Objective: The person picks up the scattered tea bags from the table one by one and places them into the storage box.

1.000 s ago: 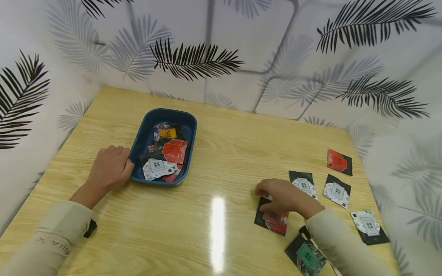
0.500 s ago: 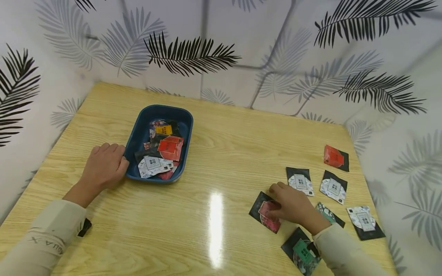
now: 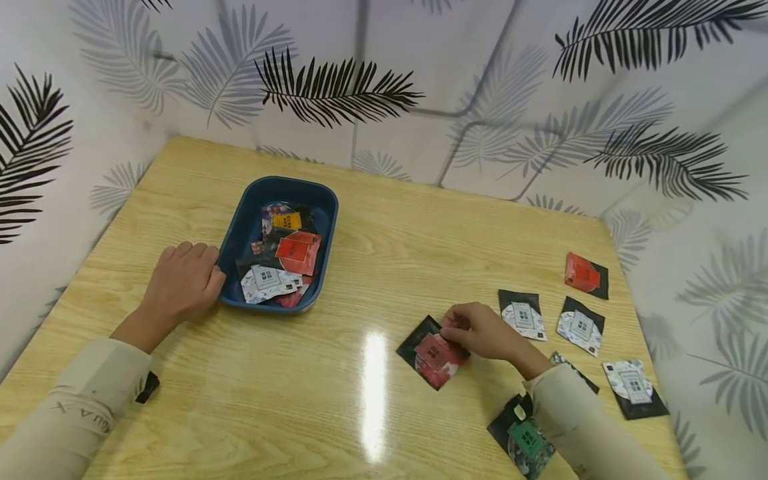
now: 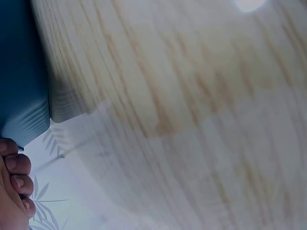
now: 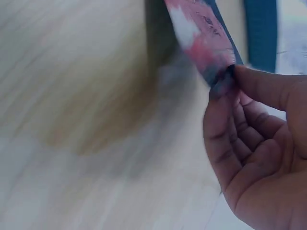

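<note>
My right hand (image 3: pixel 482 331) pinches the corner of a black and pink-red sachet (image 3: pixel 433 355) between thumb and fingertip. In the right wrist view the sachet (image 5: pixel 204 36) hangs out from the pinch, its other fingers curled below. At the left, my left hand (image 3: pixel 185 283) holds the near left rim of a dark blue bin (image 3: pixel 327 267), thumb against the edge. Its curled fingers (image 4: pixel 19 184) show right by the bin (image 4: pixel 24 72) in the left wrist view. Inside the bin lie several sachets, among them a red one (image 3: pixel 294 250) and a white one (image 3: pixel 267 280).
Right of my right hand lie black-white sachets (image 3: pixel 523 315), (image 3: pixel 581 325), (image 3: pixel 634 389) and a red sachet (image 3: pixel 583 275). A green-labelled sachet (image 3: pixel 527 438) lies near my right sleeve, which partly covers another sachet (image 3: pixel 573 370). A patterned curtain (image 3: pixel 384 87) hangs behind the wooden table (image 3: pixel 420 233).
My right hand has taken hold of the pink-red sachet and moved it left, away from the other sachets. My left hand has stayed at the bin.
</note>
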### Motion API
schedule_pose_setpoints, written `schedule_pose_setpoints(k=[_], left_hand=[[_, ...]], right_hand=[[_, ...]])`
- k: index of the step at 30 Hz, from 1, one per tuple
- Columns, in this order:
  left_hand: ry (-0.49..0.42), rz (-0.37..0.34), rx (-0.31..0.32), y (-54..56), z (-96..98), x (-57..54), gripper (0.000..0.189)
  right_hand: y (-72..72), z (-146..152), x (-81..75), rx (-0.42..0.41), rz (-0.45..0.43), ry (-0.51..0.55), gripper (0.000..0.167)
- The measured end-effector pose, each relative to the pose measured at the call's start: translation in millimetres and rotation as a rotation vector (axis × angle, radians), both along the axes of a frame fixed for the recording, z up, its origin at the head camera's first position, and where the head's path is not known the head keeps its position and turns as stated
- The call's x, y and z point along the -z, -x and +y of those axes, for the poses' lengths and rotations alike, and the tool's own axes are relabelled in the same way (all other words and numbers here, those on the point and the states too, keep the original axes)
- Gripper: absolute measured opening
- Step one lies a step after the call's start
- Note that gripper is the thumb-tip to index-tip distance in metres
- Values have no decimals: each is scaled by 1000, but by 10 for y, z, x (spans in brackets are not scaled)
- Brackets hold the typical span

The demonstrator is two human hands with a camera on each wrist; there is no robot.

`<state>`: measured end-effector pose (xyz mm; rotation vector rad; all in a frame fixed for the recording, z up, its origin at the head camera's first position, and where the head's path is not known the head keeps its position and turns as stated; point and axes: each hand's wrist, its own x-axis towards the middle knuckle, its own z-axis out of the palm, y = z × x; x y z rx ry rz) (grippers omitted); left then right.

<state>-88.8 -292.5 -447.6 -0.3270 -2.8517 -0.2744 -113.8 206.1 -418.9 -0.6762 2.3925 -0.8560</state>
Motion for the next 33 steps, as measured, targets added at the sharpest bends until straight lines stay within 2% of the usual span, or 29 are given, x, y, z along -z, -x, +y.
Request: schedule_pose_setpoints(k=[6, 9, 12, 18, 26, 31, 33], left_hand=[[6, -25, -10, 13, 16, -54, 19], [7, -28, -10, 11, 21, -56, 19], [6, -22, -4, 10, 30, -50, 20], [6, -9, 1, 9, 44, -58, 20], [6, -20, -15, -33, 59, -41, 20], [9, -8, -18, -54, 54, -24, 19], [11, -1, -15, -51, 52, -32, 19]], right_hand=[[143, -478, -196, 181, -262, 264, 17], [229, -733, -264, 298, -345, 364, 18], [320, -975, -315, 393, -387, 443, 18], [514, -1452, -399, 517, -400, 539, 18], [745, -1966, -342, 562, -390, 561, 17], [775, -2215, -315, 562, -341, 541, 18], [767, -2294, -307, 528, -297, 529, 21]])
